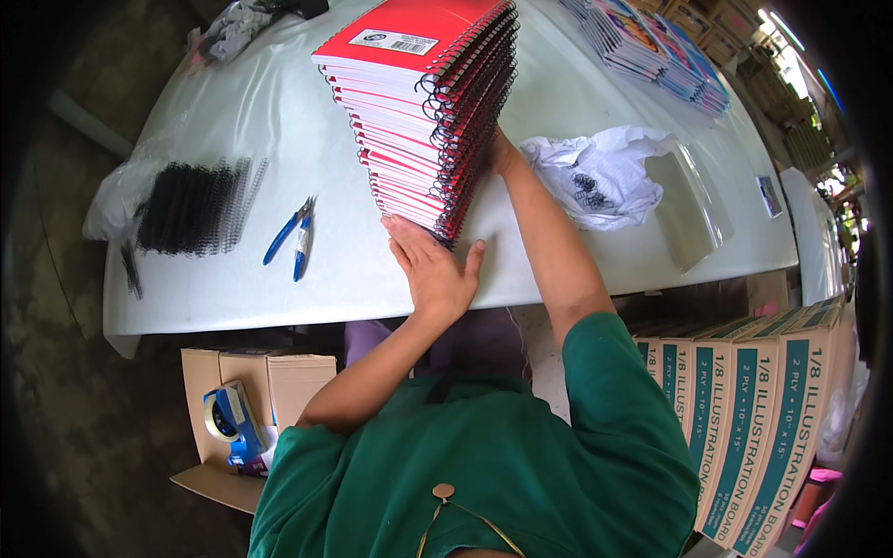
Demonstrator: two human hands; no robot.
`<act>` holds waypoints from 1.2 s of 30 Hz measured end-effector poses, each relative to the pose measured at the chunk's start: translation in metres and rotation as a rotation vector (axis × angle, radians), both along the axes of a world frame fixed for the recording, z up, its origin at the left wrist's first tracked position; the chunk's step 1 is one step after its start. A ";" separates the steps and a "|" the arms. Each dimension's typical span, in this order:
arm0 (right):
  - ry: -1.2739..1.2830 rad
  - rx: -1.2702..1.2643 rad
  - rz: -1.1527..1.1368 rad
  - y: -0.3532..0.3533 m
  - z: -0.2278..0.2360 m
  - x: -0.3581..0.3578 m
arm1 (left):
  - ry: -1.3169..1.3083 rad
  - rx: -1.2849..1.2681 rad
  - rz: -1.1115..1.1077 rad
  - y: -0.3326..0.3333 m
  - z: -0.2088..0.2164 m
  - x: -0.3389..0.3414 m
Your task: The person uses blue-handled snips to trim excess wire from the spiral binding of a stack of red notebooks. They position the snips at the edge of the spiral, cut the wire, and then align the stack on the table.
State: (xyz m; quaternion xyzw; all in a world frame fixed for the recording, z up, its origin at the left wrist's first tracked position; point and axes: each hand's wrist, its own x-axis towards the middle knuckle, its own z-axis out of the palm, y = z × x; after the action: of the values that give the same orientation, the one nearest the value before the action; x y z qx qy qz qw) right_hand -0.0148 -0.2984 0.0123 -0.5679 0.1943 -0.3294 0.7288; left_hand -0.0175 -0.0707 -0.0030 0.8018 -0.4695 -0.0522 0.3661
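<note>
A tall stack of red spiral-bound notebooks [409, 139] stands on the table in front of me, black wire coils facing right and a white label on the top cover. My left hand [430, 270] lies against the foot of the stack's near side, fingers stretched out and thumb spread. On the stack's right side is my right hand [502, 153]; its fingers are hidden behind the coils. To the left lie blue-handled cutting pliers [291, 237] and a bundle of loose black spiral coils [191, 209]. Right of my right forearm, crumpled white paper [614, 172] holds small black coil scraps [590, 191].
The pale table [353, 293] has its near edge by my waist. More spiral notebooks with colourful covers [651, 46] lie far right. Below the edge stand an open cardboard box [302, 381] with a tape dispenser [234, 423] at left and large cartons [744, 409] at right.
</note>
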 end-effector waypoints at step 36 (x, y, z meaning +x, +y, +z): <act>0.454 -0.800 0.306 0.048 0.016 -0.069 | 0.889 -0.870 0.349 -0.023 0.027 0.070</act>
State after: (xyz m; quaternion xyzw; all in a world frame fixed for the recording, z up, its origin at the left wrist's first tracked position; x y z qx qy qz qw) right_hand -0.0838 -0.2501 0.0278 -0.8832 0.1207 -0.1353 0.4326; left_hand 0.0521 -0.0935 0.0238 0.5464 -0.1139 -0.1239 0.8204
